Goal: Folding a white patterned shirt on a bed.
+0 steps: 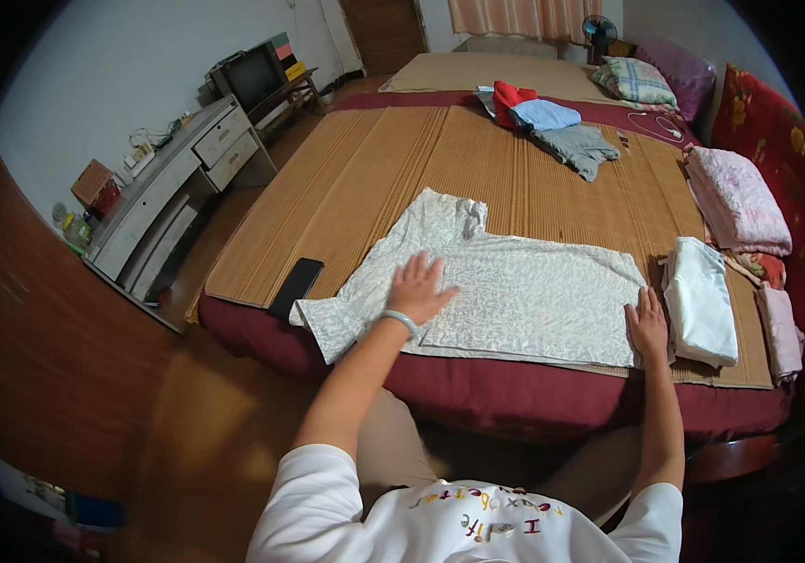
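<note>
A white short-sleeved shirt with a grey pattern (529,295) lies spread flat on the bamboo mat (346,169) before me, its sleeves towards the left and its hem at the right. My left hand (419,290), a pale bangle (401,322) on its wrist, presses palm down on the shirt's upper part with fingers spread. At the hem end, my right hand (647,325) lies flat along the fabric's edge. Neither hand grips anything. Just right of my right hand sits a folded stack of white cloth (701,302).
A black phone (297,287) lies by the left sleeve. Rumpled red, blue and grey clothes (547,116) lie farther back. Folded pink bedding (739,200) and a folded pink cloth (780,334) line the right side. A desk (170,176) stands left of the bed, beyond a strip of floor.
</note>
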A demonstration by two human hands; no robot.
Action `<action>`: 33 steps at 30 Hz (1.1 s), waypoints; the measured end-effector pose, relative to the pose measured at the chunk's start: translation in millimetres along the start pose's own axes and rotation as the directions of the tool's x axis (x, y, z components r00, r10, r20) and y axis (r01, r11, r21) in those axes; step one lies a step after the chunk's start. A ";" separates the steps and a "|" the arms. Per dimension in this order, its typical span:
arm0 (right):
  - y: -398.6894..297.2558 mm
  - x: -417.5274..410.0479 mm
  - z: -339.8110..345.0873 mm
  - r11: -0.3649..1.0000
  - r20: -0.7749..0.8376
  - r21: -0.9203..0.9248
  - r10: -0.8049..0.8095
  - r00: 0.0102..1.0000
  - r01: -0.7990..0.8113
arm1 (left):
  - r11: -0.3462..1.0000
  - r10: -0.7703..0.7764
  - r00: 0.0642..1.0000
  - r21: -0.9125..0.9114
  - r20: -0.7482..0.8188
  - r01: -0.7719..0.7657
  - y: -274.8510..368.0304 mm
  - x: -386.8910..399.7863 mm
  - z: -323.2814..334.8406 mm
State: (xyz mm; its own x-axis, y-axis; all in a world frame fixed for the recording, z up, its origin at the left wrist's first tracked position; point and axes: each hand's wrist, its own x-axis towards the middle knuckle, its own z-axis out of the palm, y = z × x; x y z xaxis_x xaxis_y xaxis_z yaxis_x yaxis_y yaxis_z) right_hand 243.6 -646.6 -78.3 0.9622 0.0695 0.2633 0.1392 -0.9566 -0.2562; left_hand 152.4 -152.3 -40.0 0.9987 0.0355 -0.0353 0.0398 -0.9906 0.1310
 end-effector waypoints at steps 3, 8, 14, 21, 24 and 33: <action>0.9 -0.8 -1.9 1.000 0.007 0.009 -0.002 1.000 0.002 | 0.989 -0.146 0.988 0.027 -0.055 0.148 -47.9 -7.3 -6.9; -1.0 -0.8 2.9 1.000 0.015 0.025 0.016 1.000 -0.016 | 0.919 -0.393 0.919 -0.038 -0.019 0.392 -88.4 -8.2 -14.1; -3.3 -2.0 -1.4 0.999 0.026 0.024 0.039 0.999 -0.039 | 0.902 -0.430 0.902 -0.024 0.036 0.431 -44.4 0.0 -33.9; -2.0 -0.4 2.4 0.999 0.017 0.004 0.035 0.999 -0.035 | 0.999 -0.024 0.998 -0.035 0.058 0.026 83.1 10.0 -7.4; -2.8 -2.7 2.8 0.999 0.027 0.019 0.038 0.999 -0.038 | 0.996 0.069 0.996 -0.058 0.052 -0.066 90.3 11.9 1.8; 3.2 -2.5 1.4 1.000 0.007 -0.002 0.020 1.000 -0.020 | 0.975 -0.213 0.973 0.049 -0.092 0.218 -36.1 16.3 -4.5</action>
State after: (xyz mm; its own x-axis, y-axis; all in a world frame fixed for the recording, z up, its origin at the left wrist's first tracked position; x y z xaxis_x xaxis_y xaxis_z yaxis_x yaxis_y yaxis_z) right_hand 242.0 -649.5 -81.1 0.9664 0.0526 0.2516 0.1197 -0.9582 -0.2597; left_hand 167.4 -115.4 -40.8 0.9658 0.2576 0.0293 0.2550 -0.9643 0.0717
